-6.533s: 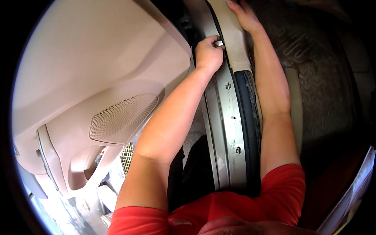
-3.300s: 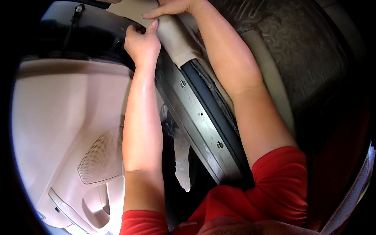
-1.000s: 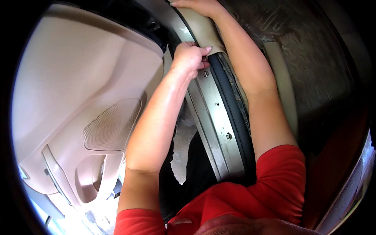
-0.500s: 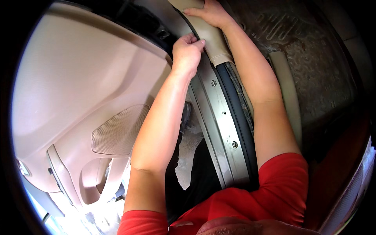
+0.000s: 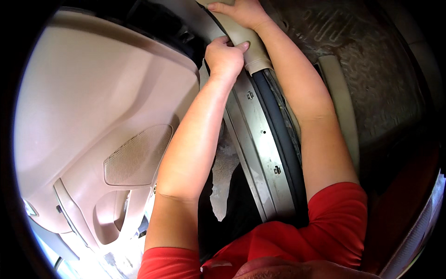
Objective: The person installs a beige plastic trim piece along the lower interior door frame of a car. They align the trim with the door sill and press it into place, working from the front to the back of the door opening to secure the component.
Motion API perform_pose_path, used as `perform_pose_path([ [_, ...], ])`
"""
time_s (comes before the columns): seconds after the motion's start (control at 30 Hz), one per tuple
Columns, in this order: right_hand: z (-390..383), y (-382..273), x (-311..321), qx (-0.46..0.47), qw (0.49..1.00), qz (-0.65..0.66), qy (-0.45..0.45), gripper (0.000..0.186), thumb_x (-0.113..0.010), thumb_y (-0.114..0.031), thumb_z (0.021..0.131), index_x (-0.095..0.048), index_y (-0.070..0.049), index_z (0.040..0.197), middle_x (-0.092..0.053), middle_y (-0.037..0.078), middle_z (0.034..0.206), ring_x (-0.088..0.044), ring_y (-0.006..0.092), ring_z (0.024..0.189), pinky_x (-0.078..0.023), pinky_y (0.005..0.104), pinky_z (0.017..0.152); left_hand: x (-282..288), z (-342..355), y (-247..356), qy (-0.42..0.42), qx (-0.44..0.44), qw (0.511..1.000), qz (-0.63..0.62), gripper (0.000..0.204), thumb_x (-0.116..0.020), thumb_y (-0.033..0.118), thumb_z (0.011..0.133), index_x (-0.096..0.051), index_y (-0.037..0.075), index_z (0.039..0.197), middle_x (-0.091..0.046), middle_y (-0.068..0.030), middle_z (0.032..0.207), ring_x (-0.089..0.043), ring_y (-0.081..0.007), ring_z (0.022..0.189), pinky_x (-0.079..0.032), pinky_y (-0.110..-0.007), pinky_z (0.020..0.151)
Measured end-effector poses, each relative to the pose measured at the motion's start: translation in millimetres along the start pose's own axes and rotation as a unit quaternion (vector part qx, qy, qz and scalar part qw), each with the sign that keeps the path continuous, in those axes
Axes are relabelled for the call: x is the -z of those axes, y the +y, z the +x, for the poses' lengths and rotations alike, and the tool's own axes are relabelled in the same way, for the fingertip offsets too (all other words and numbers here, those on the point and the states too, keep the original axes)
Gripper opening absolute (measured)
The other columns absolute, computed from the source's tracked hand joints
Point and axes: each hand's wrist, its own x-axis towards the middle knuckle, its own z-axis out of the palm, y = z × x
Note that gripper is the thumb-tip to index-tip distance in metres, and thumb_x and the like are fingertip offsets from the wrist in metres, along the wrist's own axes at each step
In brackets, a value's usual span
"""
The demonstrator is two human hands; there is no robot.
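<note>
A beige sill trim panel [image 5: 254, 49] covers the far part of a car's door sill. Its near end stops short, leaving the bare metal sill [image 5: 262, 144] showing with clips and a small hole. My left hand [image 5: 225, 56] is closed over the panel's door-side edge, thumb on top and fingers curled out of sight. Farther along, my right hand [image 5: 244, 13] grips the same panel, its thumb across the top; its other fingers are partly hidden. A dark rubber seal [image 5: 277, 118] runs along the bare sill.
The open door's beige inner panel [image 5: 107, 88], with a speaker grille [image 5: 138, 156], stands at left. A brown patterned floor mat [image 5: 376, 97] lies inside the car at right. Beside it is a loose-looking beige strip [image 5: 341, 100]. Wiring [image 5: 284, 109] runs beside the seal.
My left hand has shifted slightly, its thumb now farther over the panel. My right hand has slid a little farther up and left along it. The view has moved slightly.
</note>
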Motion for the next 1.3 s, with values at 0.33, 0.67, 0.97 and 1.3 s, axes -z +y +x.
perform_pose_path([
  [0.33,7,42,19,0.025,0.964,0.192,-0.182,0.108,-0.087,-0.032,0.069,-0.027,0.008,0.149,-0.038,0.024,0.152,-0.034,0.0287,0.144,-0.027,0.0344,0.119,-5,-3,13,0.054,0.030,0.998,0.015,0.041,-0.079,0.007,0.080,-0.063,-0.010,0.114,-0.072,-0.0204,0.100,-0.071,-0.0271,0.093,-0.056,-0.035,0.082],
  [0.67,1,31,1,0.012,0.998,0.023,-0.051,0.112,-0.087,-0.048,0.065,-0.035,0.011,0.144,-0.043,0.033,0.145,-0.043,0.0399,0.137,-0.036,0.0400,0.114,11,-36,10,-0.128,0.077,0.982,0.112,0.036,-0.079,0.025,0.083,-0.070,-0.008,0.093,-0.072,-0.0138,0.083,-0.067,-0.0206,0.070,-0.055,-0.033,0.068],
  [0.97,-5,11,-10,0.056,0.993,-0.087,0.047,0.108,-0.082,-0.052,0.069,-0.032,0.005,0.146,-0.050,0.033,0.135,-0.050,0.0441,0.127,-0.042,0.0450,0.107,4,-29,10,-0.111,0.119,0.986,0.040,0.030,-0.077,0.018,0.087,-0.067,-0.009,0.094,-0.071,-0.0129,0.088,-0.067,-0.0192,0.073,-0.057,-0.032,0.063],
  [1.3,-9,-3,-28,0.178,0.936,-0.248,0.175,0.095,-0.075,-0.045,0.075,-0.032,0.003,0.145,-0.057,0.027,0.115,-0.057,0.0405,0.106,-0.043,0.0546,0.095,11,-30,10,-0.112,0.072,0.985,0.109,0.032,-0.074,0.021,0.091,-0.065,-0.008,0.101,-0.069,-0.0103,0.090,-0.064,-0.0166,0.072,-0.055,-0.031,0.063],
])
